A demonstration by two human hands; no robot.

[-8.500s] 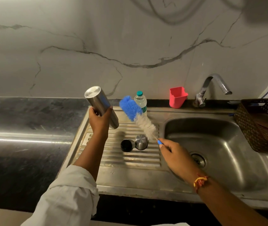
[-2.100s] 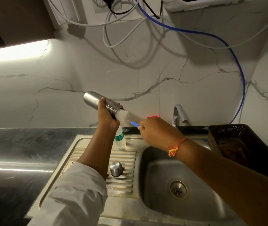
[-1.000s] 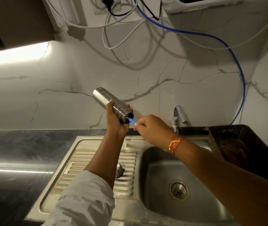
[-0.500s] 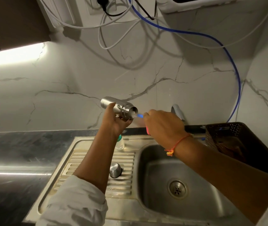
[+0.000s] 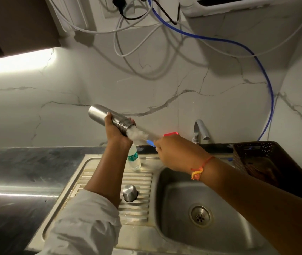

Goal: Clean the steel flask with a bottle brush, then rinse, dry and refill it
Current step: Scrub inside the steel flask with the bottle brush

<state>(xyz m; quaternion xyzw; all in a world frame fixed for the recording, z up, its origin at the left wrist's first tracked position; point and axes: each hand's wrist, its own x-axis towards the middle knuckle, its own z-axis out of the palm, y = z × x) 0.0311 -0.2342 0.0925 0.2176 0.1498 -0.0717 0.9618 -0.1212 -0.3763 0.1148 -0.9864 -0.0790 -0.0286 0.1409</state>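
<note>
Scrubbing the steel flask [image 5: 107,116] above the sink [image 5: 179,203]
Left hand [image 5: 117,133] grips it; right hand [image 5: 174,153] pinches the bottle brush [image 5: 137,134] handle, white bristles now pulled partly back out: still mid-scrub, rinse to come.

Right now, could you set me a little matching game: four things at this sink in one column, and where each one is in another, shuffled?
1. steel flask
2. bottle brush
3. steel cap
4. brown basket

A. stands on the ribbed drainboard
B. gripped by the left hand, tilted
C. right of the sink basin
D. bristles partly inside the flask's mouth, handle held by the right hand

Pairs: 1-B, 2-D, 3-A, 4-C
</note>
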